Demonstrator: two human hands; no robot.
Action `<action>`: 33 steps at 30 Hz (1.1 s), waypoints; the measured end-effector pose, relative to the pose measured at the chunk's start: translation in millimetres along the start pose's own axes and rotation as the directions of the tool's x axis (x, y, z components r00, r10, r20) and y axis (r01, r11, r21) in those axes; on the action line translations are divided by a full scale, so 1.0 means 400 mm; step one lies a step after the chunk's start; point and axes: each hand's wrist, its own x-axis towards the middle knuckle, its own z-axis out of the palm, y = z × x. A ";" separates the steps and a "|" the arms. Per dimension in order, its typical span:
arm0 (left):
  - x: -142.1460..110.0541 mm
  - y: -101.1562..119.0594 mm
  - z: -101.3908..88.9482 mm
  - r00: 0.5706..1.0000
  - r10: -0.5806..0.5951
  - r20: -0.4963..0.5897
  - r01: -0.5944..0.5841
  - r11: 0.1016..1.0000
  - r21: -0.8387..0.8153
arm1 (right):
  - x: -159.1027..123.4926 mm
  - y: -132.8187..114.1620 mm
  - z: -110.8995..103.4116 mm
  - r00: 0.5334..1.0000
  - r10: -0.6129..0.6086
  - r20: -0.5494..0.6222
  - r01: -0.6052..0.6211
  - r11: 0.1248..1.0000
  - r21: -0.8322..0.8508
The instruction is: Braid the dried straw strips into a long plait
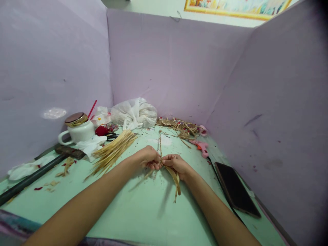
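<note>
Thin, tan braided cord of dry plant fibre (160, 141): at centre of the workspace, running from the fingers away toward the back panel. Its near end sits between the two hands, which almost meet there.

Left hand (151, 158): fingers curled, pinching at the cord's near end. Right hand (178, 164): thumb and forefinger pinching the same end from the other side. Flat, straw-coloured loose strips (175, 179) hang below the right hand, toward the wearer; a blurred, paler strand (142, 180) trails below the left. Exact finger contact too small to resolve.

Surface: pale green tabletop (153, 225).

Left of the hands: fanned bundle of yellowish dry strips (116, 150), lying at a slant. Beyond its far end, black-handled scissors (112, 137) and a fuzzy red ball (101, 131). Crumpled white tissue (91, 146) lies between the bundle and a white mug with a shiny brownish lid (81, 132). Nearer the left edge, a hammer with a long dark handle (33, 178).

Back: knotted white translucent plastic bag (138, 113); to its right, a tangled heap of brown cords with red and white bits (179, 128).

Right: pink glue gun with orange trigger (203, 147), then a black flat-screened device (238, 189), face up beside a black cable (219, 176).

Lilac panels (166, 68) enclose three sides.
</note>
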 end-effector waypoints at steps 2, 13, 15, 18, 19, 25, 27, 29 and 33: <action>0.008 -0.007 0.012 0.999 -0.019 -0.046 0.021 0.999 0.047 | -0.001 -0.003 0.000 1.000 0.003 0.007 -0.003 1.000 -0.026; 0.050 -0.045 0.014 0.976 0.033 -0.216 0.018 0.974 0.227 | 0.004 -0.001 0.002 0.907 -0.393 -0.153 0.162 0.659 -0.734; 0.051 -0.046 0.022 0.971 0.015 -0.239 0.032 0.981 0.191 | -0.007 -0.011 0.006 0.896 -0.405 -0.184 0.110 0.603 -0.790; 0.040 -0.039 0.028 0.967 -0.023 -0.254 0.051 0.993 0.103 | -0.022 -0.019 0.012 0.936 -0.315 -0.158 0.077 0.620 -0.781; 0.034 -0.037 0.029 0.967 -0.036 -0.251 0.056 0.996 0.073 | -0.025 -0.017 0.014 0.946 -0.293 -0.136 0.085 0.631 -0.771; 0.014 -0.032 0.011 0.985 0.030 -0.168 -0.022 0.999 0.049 | -0.037 -0.004 0.026 0.980 -0.183 0.080 0.189 0.722 -0.666; 0.013 -0.031 0.004 0.986 0.059 -0.158 -0.049 0.996 0.068 | -0.041 -0.018 0.020 0.976 -0.166 0.139 0.216 0.753 -0.621; 0.013 -0.030 -0.004 0.988 0.081 -0.132 -0.074 0.996 0.058 | -0.042 -0.038 0.009 0.976 -0.205 0.074 0.211 0.803 -0.557; 0.016 -0.034 -0.014 0.993 0.087 -0.077 -0.085 0.996 0.028 | -0.031 -0.051 0.003 0.962 -0.176 -0.209 0.110 0.949 -0.296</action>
